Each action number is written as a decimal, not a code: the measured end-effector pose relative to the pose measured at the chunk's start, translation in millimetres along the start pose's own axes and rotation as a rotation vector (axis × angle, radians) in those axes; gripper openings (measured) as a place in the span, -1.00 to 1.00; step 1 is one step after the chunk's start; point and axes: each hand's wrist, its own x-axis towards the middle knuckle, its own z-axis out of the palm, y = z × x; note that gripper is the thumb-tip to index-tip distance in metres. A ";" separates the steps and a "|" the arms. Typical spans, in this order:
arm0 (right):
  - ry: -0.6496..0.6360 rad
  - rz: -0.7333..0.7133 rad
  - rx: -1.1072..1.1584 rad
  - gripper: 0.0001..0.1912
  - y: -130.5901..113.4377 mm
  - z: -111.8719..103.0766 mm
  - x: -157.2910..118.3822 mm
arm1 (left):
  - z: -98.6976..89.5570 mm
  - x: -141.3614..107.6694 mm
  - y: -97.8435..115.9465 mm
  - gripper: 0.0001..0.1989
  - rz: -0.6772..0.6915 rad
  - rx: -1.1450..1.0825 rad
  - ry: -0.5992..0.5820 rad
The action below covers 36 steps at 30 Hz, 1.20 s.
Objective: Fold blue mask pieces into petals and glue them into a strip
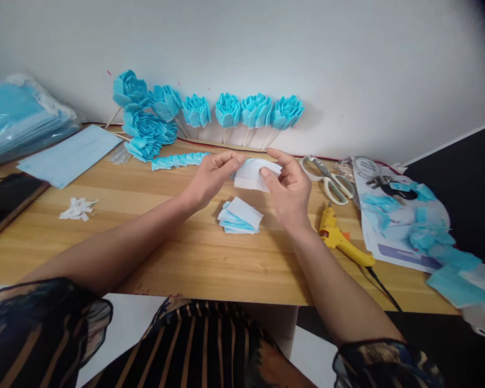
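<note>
A small white piece of fabric (253, 175) with a light blue upper edge is held up between my two hands above the wooden table. My left hand (214, 175) pinches its upper left corner. On its right side, my right hand (289, 188) grips it with the thumb in front and the fingers behind. Just below, a loose stack of white and blue cut pieces (240, 216) lies on the table. A row of folded blue pieces (180, 160) rests beyond my left hand.
Blue fabric flowers on sticks (227, 110) lean along the wall. Scissors (331, 180), a yellow glue gun (341, 240) and papers with blue scraps (404, 215) are right. White scraps (78, 209), a phone (10, 202), a blue sheet (70, 155) and a plastic pack (22, 121) are left.
</note>
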 end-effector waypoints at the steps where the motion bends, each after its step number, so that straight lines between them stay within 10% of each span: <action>1: 0.002 0.006 0.012 -0.61 -0.2 0.0 0.0 | -0.1 0.2 -1.1 -0.57 -0.001 0.003 0.012; 17: 0.042 -0.004 -0.014 -0.67 -0.6 -0.6 -0.7 | -3.6 4.5 -3.3 -0.55 0.007 0.011 0.183; 28: 0.014 0.026 0.023 -0.66 -2.7 1.9 -0.8 | 2.1 -1.4 -1.1 -0.62 -0.023 -0.085 -0.108; 36: -0.039 0.010 0.010 -0.60 -1.6 2.6 -0.3 | 2.1 0.0 1.8 -0.71 -0.084 -0.075 -0.032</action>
